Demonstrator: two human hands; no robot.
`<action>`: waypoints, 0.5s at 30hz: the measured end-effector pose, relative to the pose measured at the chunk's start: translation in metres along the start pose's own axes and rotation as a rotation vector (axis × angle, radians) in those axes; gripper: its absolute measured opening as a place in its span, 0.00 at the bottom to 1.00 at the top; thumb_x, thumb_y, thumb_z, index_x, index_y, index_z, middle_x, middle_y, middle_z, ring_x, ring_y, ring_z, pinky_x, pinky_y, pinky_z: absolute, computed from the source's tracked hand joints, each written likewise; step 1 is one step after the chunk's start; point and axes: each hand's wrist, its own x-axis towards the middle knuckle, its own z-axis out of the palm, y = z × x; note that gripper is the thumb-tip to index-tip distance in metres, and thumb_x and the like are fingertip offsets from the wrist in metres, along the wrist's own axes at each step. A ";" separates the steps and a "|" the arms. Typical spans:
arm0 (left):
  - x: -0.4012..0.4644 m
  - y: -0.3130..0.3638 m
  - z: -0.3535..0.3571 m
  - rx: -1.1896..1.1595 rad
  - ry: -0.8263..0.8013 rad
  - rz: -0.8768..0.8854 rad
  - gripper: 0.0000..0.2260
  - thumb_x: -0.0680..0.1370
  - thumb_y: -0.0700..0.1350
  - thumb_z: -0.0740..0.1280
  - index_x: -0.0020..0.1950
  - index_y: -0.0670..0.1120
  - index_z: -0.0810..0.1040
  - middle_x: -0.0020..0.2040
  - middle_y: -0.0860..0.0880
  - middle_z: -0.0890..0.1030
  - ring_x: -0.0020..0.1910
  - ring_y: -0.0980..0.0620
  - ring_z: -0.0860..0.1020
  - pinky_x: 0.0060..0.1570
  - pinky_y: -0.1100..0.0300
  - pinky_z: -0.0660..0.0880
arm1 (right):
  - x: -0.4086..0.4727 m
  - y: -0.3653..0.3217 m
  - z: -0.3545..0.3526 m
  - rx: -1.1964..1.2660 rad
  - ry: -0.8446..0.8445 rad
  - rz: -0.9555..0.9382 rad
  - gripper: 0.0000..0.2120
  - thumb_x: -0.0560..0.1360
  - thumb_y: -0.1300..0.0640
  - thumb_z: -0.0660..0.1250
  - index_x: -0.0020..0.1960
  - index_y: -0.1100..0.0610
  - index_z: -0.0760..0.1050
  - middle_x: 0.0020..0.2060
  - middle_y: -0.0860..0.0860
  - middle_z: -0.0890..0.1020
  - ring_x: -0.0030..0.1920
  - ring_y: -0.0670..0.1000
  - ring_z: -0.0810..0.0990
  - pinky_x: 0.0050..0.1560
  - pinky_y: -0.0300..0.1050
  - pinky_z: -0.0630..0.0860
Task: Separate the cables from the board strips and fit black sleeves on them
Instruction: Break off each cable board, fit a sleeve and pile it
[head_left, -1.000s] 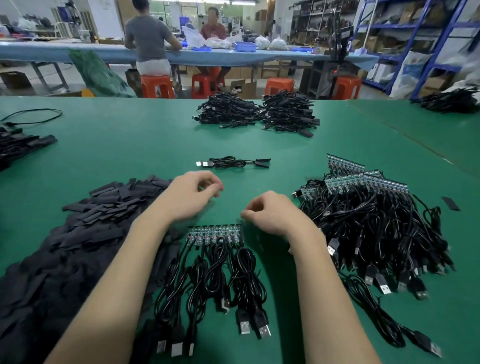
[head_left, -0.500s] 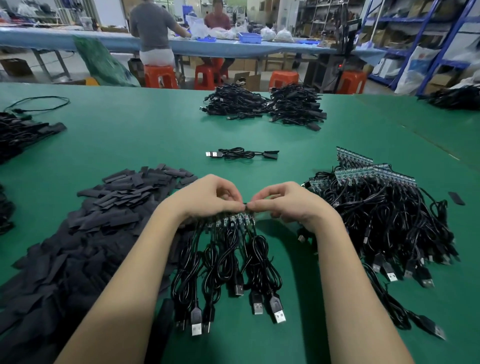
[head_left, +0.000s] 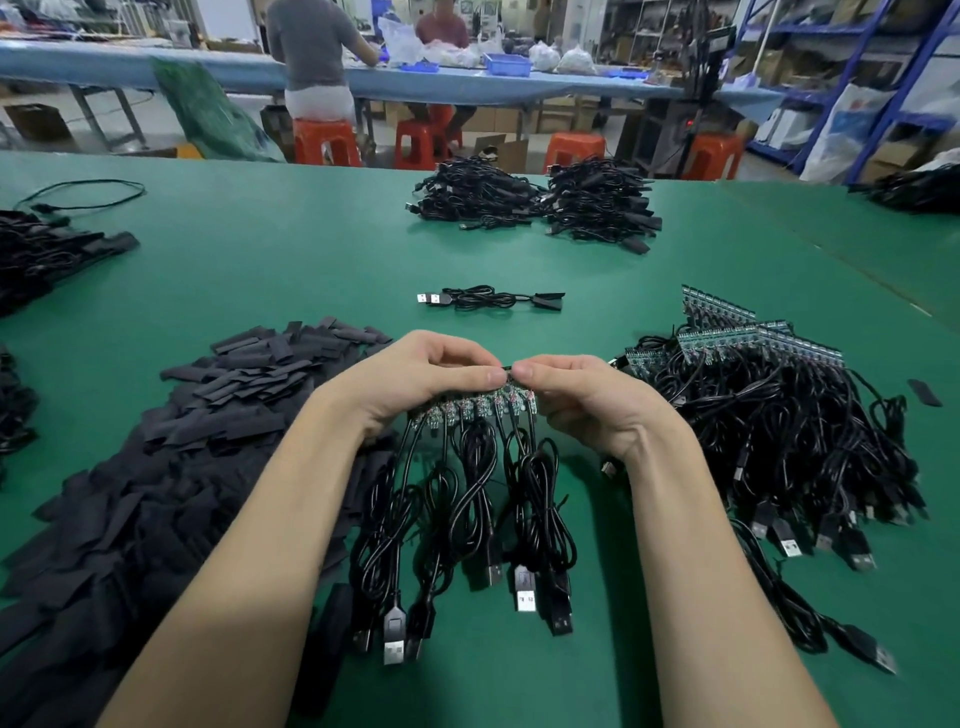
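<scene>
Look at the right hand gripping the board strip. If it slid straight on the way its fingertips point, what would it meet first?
The right hand points left along the strip, so it would meet the left hand first; their thumb tips already look nearly touching, though depth is unclear.

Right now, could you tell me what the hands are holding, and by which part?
Both hands, left and right, pinch one board strip along its top edge, thumbs nearly meeting; its cables hang below.
</scene>
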 end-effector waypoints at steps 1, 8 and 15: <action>0.000 -0.001 0.001 -0.020 0.004 0.014 0.09 0.70 0.54 0.76 0.47 0.52 0.87 0.46 0.53 0.86 0.45 0.59 0.81 0.52 0.65 0.71 | 0.001 0.000 0.002 0.044 -0.003 0.010 0.03 0.67 0.54 0.74 0.38 0.53 0.86 0.24 0.43 0.66 0.24 0.41 0.58 0.27 0.35 0.50; -0.001 -0.003 0.001 -0.107 0.006 0.041 0.12 0.69 0.54 0.77 0.48 0.49 0.87 0.46 0.50 0.85 0.46 0.56 0.80 0.57 0.58 0.72 | 0.003 0.002 0.010 0.283 -0.006 0.038 0.07 0.68 0.58 0.72 0.31 0.53 0.84 0.22 0.42 0.67 0.19 0.40 0.59 0.23 0.31 0.51; 0.001 -0.009 -0.001 -0.244 -0.019 0.045 0.06 0.71 0.49 0.78 0.45 0.49 0.87 0.42 0.51 0.85 0.39 0.56 0.81 0.46 0.65 0.77 | 0.005 0.006 0.009 0.416 0.017 0.035 0.10 0.67 0.57 0.73 0.28 0.53 0.80 0.21 0.41 0.65 0.23 0.41 0.57 0.28 0.30 0.52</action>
